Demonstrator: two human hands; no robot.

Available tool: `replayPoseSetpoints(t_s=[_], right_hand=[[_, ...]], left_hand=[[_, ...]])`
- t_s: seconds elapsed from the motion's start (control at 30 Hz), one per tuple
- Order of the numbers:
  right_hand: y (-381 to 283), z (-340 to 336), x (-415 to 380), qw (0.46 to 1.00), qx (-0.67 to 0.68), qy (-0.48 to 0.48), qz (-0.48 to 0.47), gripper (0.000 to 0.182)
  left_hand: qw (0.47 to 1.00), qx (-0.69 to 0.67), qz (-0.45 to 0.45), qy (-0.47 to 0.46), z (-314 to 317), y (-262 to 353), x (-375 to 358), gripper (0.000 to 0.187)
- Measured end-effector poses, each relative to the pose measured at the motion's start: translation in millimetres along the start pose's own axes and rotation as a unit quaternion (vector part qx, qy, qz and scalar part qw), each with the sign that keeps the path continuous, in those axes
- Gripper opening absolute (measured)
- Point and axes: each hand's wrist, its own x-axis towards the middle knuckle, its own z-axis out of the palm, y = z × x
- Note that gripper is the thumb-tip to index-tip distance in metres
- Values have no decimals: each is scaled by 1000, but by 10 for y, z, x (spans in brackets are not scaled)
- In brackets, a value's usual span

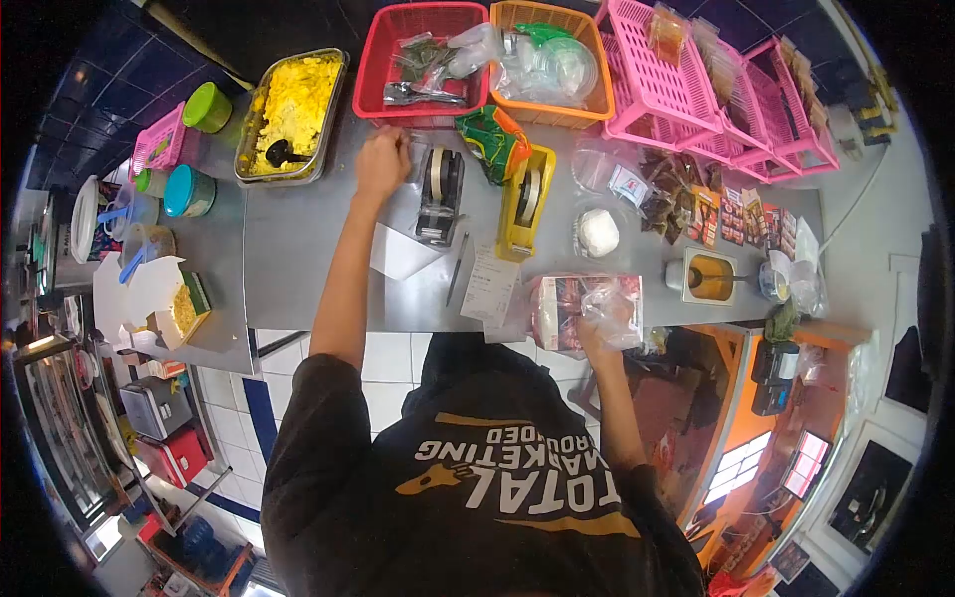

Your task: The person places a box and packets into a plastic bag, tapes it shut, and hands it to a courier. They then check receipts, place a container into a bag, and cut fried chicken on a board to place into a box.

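One steel counter (308, 239) carries everything below. Pink rack (637, 60) at far right. Red basket (371, 60) and orange basket (557, 114) side by side along the far edge, both with plastic items inside. Tray (284, 181) of yellow food left of the red basket, black utensil in it. Box (562, 308) in clear plastic sits at the near edge, right of centre, partly overhanging. Yellow dispenser (515, 214) stands beyond it to the left; black dispenser (438, 214) left of that, both loaded with tape. Receipt (490, 284) lies flat near the edge, just left of the box. Left grip (386, 157): fingers curled, just left of the black dispenser, near the red basket; contents hidden, can't tell if it holds anything. Right grip (595, 333): on the box's plastic, near side; can't tell how tight. Pen (459, 269) between paper (398, 254) and receipt.
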Motion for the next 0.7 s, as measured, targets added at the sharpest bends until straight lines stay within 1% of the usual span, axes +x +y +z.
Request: replayPoseSetpoints(t_s=[0.03, 0.07, 0.1, 0.13, 0.17, 0.2, 0.23, 0.27, 0.33, 0.4, 0.43, 0.5, 0.53, 0.6, 0.63, 0.7], right_hand=[[63, 62, -111, 994, -88, -29, -54, 7], [134, 130, -209, 996, -78, -18, -51, 6], [160, 159, -236, 996, -68, -7, -48, 5], [61, 128, -79, 998, 39, 44, 12, 4], [-20, 49, 23, 993, 98, 29, 65, 5], [-100, -28, 124, 980, 157, 20, 120, 7], [-180, -104, 225, 962, 211, 17, 174, 8], [-216, -159, 290, 960, 215, 6, 177, 9], [-272, -267, 366, 947, 238, -20, 216, 11], [-302, -323, 417, 916, 280, -48, 283, 13], [-266, -317, 371, 922, 275, -50, 268, 14], [-201, -245, 254, 932, 271, -55, 232, 14], [-184, -215, 217, 944, 238, -64, 219, 14], [-164, -202, 197, 965, 166, -78, 190, 13], [-186, -217, 196, 956, 210, -41, 202, 12], [-252, -244, 221, 928, 295, 34, 223, 9]], left_hand=[[997, -25, 47, 58, -94, 81, -34, 10], [992, -46, 67, 101, -173, 180, -75, 9], [984, -68, 88, 142, -311, 397, -121, 8], [973, -92, 109, 181, -406, 632, -209, 8], [972, -190, 74, 118, -429, 884, -363, 9], [956, -286, 37, 51, -437, 1171, -558, 11], [949, -314, 0, -34, -473, 1470, -758, 10], [909, -410, 3, -76, -344, 1670, -950, 11], [867, -466, -18, -176, -292, 2104, -1241, 7], [837, -500, -31, -219, -180, 2315, -1414, 8], [823, -514, -39, -239, -134, 2374, -1483, 9], [822, -522, -61, -217, -77, 2444, -1576, 9], [822, -526, -73, -205, -74, 2463, -1613, 9], [875, -456, -36, -160, -121, 2504, -1672, 9], [897, -420, -18, -137, -138, 2527, -1701, 9], [917, -393, 1, -72, -117, 2556, -1746, 11]])
